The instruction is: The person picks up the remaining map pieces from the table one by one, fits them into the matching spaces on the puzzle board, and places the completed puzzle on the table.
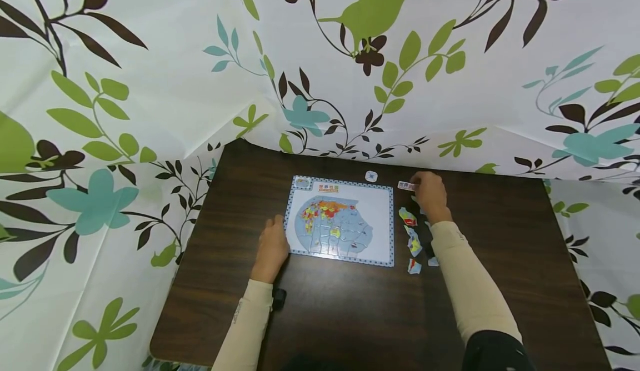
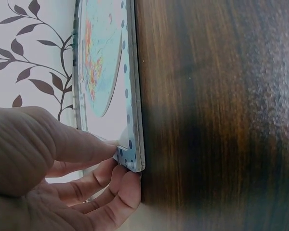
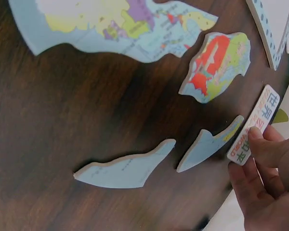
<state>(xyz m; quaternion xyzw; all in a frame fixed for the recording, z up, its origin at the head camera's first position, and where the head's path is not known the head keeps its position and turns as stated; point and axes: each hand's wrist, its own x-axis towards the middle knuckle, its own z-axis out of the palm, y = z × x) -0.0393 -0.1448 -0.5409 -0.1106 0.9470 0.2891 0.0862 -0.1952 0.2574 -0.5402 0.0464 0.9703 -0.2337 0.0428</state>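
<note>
My left hand holds the near left corner of a world map puzzle board. In the left wrist view its thumb presses on the dotted border, with the fingers curled at the edge. Joined map pieces fill the left and lower part of the printed map; the upper right is white. Beyond the board's right side, my right hand pinches a white strip-shaped puzzle piece printed with Chinese characters and "WORLD". Just beside it in the right wrist view lies a slim blue piece.
Several loose map pieces lie right of the board, including a red and green one, a blue and yellow one and a small one. A small white tile sits behind the board. Patterned cloth rises at the table's back edge.
</note>
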